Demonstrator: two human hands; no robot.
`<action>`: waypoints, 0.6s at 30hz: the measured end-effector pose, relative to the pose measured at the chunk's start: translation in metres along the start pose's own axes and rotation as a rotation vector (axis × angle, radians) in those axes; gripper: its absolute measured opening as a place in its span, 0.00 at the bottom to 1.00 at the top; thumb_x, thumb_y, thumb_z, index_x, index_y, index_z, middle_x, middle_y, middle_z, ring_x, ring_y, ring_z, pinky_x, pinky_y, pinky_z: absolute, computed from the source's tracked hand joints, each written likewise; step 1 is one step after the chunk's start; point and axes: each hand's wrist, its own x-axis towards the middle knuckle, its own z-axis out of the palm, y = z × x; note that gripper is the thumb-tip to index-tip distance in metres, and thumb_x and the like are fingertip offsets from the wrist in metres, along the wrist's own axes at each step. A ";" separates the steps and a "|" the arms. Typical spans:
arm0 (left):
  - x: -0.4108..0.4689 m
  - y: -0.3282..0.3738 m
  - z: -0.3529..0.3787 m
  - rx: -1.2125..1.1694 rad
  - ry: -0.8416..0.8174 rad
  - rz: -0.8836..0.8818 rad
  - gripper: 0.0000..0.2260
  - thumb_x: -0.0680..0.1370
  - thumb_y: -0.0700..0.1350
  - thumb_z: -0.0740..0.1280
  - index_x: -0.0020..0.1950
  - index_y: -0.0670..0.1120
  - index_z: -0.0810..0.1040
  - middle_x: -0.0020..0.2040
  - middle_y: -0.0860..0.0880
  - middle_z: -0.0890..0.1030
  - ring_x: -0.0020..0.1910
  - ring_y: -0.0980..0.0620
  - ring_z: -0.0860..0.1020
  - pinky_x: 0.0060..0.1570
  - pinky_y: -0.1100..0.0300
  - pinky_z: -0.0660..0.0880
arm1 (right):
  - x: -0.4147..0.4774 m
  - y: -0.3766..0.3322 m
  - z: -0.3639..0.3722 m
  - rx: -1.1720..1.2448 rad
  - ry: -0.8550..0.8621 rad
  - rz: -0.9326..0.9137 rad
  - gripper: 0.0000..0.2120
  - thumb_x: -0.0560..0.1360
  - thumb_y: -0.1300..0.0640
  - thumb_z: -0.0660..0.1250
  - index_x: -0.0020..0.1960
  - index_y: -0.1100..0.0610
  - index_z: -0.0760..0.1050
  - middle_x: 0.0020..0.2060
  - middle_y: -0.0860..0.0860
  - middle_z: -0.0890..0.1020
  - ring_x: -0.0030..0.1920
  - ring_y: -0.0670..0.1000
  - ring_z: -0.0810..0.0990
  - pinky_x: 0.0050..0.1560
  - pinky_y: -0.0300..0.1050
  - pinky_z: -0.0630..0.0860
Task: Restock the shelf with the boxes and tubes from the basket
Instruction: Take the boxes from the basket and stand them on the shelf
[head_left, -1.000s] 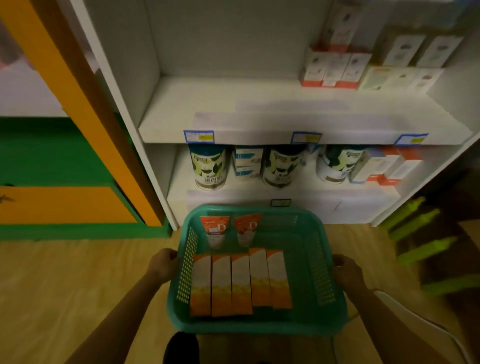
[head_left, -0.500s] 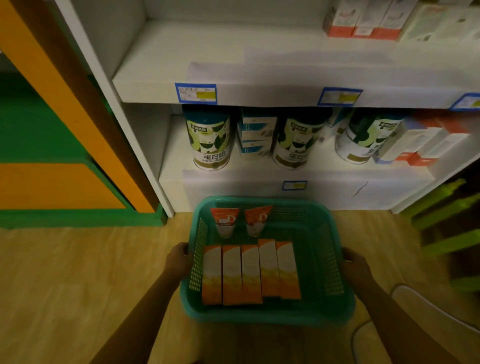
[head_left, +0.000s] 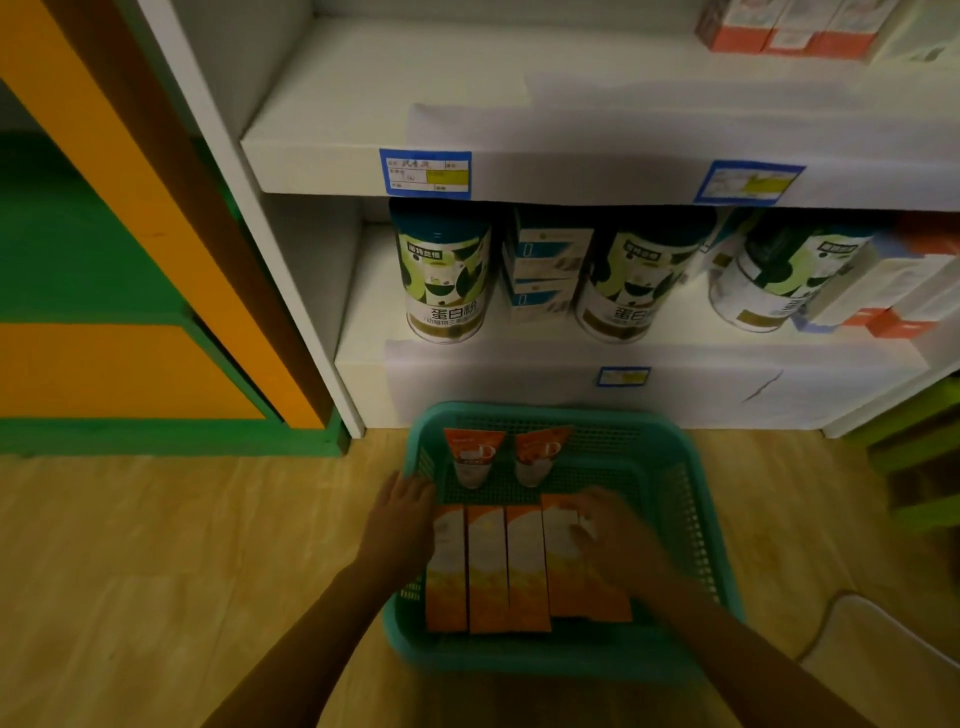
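White shelf (head_left: 519, 171) cans (head_left: 445, 275) read "蛋白粉"; both open hands (head_left: 400, 514) reach into basket (head_left: 675, 467).

Green-labelled tins (head_left: 445, 275), wooden floor (head_left: 156, 561)

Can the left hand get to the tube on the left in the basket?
Probably yes. The left hand is at the basket rim right beside the left tube, and nothing lies between them.

Basket (head_left: 670, 467): teal plastic, perforated mesh walls, smooth rim.
Boxes (head_left: 488, 569): printed card, slight sheen.
Tubes (head_left: 474, 457): glossy plastic.
Shelf (head_left: 519, 171): matt white board.
Cans (head_left: 444, 275): glossy printed labels.
Floor (head_left: 156, 571): wood-grain, satin.
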 end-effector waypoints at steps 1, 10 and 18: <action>0.003 0.000 0.001 0.039 -0.051 0.019 0.22 0.77 0.44 0.60 0.71 0.43 0.65 0.72 0.45 0.68 0.75 0.48 0.61 0.76 0.53 0.47 | 0.008 -0.010 0.010 -0.008 -0.072 -0.029 0.15 0.78 0.58 0.58 0.65 0.55 0.70 0.63 0.52 0.72 0.64 0.51 0.68 0.61 0.41 0.65; 0.023 0.000 -0.002 0.316 -0.282 0.163 0.27 0.76 0.41 0.58 0.75 0.46 0.56 0.76 0.43 0.61 0.78 0.46 0.51 0.70 0.48 0.31 | 0.050 -0.047 0.060 -0.301 -0.258 -0.177 0.24 0.74 0.63 0.60 0.70 0.59 0.61 0.71 0.55 0.65 0.70 0.56 0.61 0.67 0.50 0.61; 0.020 0.001 -0.007 0.292 -0.345 0.171 0.27 0.78 0.51 0.54 0.76 0.47 0.55 0.77 0.44 0.57 0.78 0.46 0.47 0.65 0.48 0.27 | 0.052 -0.051 0.056 -0.393 -0.277 -0.176 0.22 0.76 0.58 0.59 0.69 0.59 0.63 0.67 0.57 0.66 0.69 0.57 0.61 0.72 0.52 0.52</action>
